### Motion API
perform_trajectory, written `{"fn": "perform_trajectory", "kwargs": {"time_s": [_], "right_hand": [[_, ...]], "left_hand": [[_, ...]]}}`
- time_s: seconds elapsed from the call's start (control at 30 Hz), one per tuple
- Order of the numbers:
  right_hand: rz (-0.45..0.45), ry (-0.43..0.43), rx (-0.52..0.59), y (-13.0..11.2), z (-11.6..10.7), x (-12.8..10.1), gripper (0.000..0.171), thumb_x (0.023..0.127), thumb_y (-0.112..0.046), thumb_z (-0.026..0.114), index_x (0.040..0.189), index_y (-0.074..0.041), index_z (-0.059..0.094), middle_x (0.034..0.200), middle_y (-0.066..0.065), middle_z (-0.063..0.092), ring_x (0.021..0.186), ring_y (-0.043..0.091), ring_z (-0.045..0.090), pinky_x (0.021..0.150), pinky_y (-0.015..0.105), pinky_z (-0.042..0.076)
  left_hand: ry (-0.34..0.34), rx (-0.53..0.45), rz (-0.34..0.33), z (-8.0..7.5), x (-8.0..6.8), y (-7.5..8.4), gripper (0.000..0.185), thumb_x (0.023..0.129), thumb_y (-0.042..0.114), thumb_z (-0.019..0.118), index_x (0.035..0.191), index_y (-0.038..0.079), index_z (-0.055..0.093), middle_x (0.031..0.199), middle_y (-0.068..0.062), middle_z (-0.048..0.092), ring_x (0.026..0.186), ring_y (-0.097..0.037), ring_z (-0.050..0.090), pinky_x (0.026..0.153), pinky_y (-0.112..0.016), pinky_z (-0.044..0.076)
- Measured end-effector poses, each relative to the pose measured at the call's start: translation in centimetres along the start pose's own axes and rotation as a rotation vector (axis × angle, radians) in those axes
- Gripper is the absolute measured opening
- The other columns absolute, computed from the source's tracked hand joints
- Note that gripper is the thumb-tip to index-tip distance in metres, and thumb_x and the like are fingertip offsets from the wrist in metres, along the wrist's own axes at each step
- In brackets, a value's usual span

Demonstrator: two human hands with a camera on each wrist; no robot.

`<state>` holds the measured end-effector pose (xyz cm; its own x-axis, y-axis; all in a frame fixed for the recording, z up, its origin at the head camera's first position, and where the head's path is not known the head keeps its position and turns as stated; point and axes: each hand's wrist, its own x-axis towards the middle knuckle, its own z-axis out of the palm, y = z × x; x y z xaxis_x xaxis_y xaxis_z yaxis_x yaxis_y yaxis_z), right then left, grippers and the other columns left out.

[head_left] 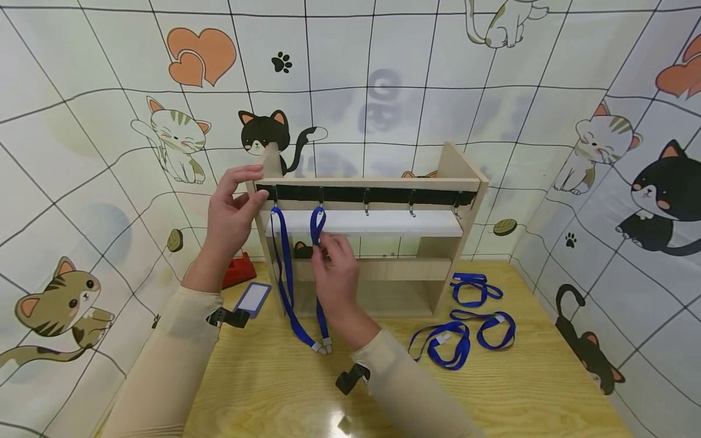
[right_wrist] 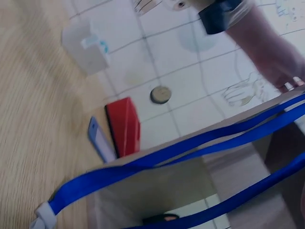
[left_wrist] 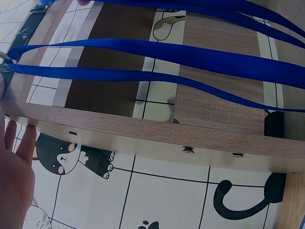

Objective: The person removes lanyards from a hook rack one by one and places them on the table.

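A wooden rack (head_left: 364, 269) stands on the table with a black strip (head_left: 345, 194) of metal hooks along its top. My left hand (head_left: 232, 207) holds the rack's upper left corner, thumb on the front; in the left wrist view its fingertips touch the side panel (left_wrist: 157, 138). One blue lanyard (head_left: 285, 261) hangs from the leftmost hook (head_left: 275, 196). Below the second hook (head_left: 321, 196), my right hand (head_left: 336, 277) pinches another blue lanyard (head_left: 316, 226) just under its upper loop, which is at the hook tip. White clips (head_left: 323, 348) dangle at the lower ends.
Several coiled blue lanyards (head_left: 475, 289) lie on the table right of the rack. To its left are a blue-framed badge holder (head_left: 253, 298) and a red object (head_left: 239, 271). A white box (right_wrist: 86, 47) shows in the right wrist view. Cat-patterned cloth walls surround the table.
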<state>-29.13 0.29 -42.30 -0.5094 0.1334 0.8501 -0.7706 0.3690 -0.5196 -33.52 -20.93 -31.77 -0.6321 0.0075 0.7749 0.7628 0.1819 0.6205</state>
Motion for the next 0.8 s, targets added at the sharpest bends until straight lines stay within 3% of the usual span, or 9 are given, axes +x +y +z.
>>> {"fn": "perform_trajectory", "kwargs": {"time_s": [0.17, 0.43, 0.8], "right_hand": [[0.066, 0.014, 0.144, -0.9, -1.2, 0.8, 0.017, 0.104, 0.000, 0.075, 0.120, -0.003, 0.081, 0.100, 0.009, 0.071, 0.087, 0.021, 0.069, 0.074, 0.030, 0.063], [0.065, -0.003, 0.248, -2.7, -4.1, 3.1, 0.008, 0.101, 0.003, 0.078, 0.101, -0.005, 0.077, 0.094, 0.007, 0.072, 0.084, 0.021, 0.066, 0.074, 0.028, 0.057], [0.077, -0.098, 0.295, -3.7, -9.5, 5.6, 0.012, 0.104, 0.006, 0.072, 0.112, 0.000, 0.076, 0.103, 0.010, 0.074, 0.086, 0.024, 0.068, 0.079, 0.030, 0.058]], "left_hand": [[0.001, 0.001, -0.003, 0.0, -0.1, -0.1, 0.033, 0.105, 0.000, 0.073, 0.137, 0.002, 0.069, 0.153, -0.008, 0.063, 0.146, -0.026, 0.055, 0.105, -0.026, 0.058], [0.000, -0.003, 0.009, 0.0, 0.0, -0.3, 0.032, 0.104, -0.002, 0.073, 0.136, 0.001, 0.069, 0.151, -0.008, 0.064, 0.145, -0.026, 0.056, 0.104, -0.026, 0.059], [0.001, 0.010, 0.009, -0.1, 0.1, -0.3, 0.032, 0.105, 0.000, 0.074, 0.136, 0.002, 0.070, 0.151, -0.006, 0.065, 0.145, -0.025, 0.056, 0.102, -0.026, 0.059]]}}
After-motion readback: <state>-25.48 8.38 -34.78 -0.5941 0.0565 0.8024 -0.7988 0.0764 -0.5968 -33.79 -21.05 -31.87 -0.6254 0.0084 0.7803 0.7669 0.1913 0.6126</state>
